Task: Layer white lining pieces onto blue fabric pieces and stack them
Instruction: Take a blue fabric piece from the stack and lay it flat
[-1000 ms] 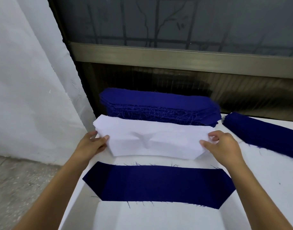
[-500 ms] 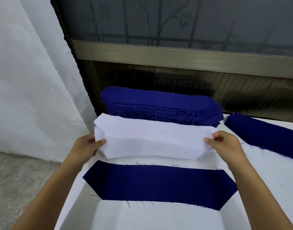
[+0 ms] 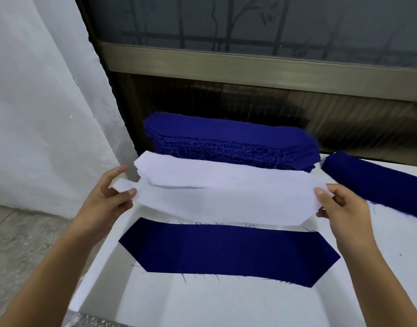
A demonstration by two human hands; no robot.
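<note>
The fingers (image 3: 132, 192) of the left hand (image 3: 103, 199) pinch the left end of a white lining piece (image 3: 226, 204), thumb on top and the forefinger raised free. The fingers (image 3: 320, 193) of the right hand (image 3: 344, 206) pinch its right end the same way. The piece hangs stretched between the two sets of fingers, sagging a little in the middle.

Just beyond the fingers, partly under the held piece, lies a stack of white lining (image 3: 202, 171). On the near side of the fingers a single blue fabric piece (image 3: 226, 253) lies flat on the white desk (image 3: 226, 303), its far edge just under the white piece's near edge.

Farther beyond the fingers stands a tall blue stack (image 3: 226, 138) with frayed edges, against a window frame (image 3: 250, 64). Outside the right fingers lies a lower blue pile (image 3: 379, 182).
</note>
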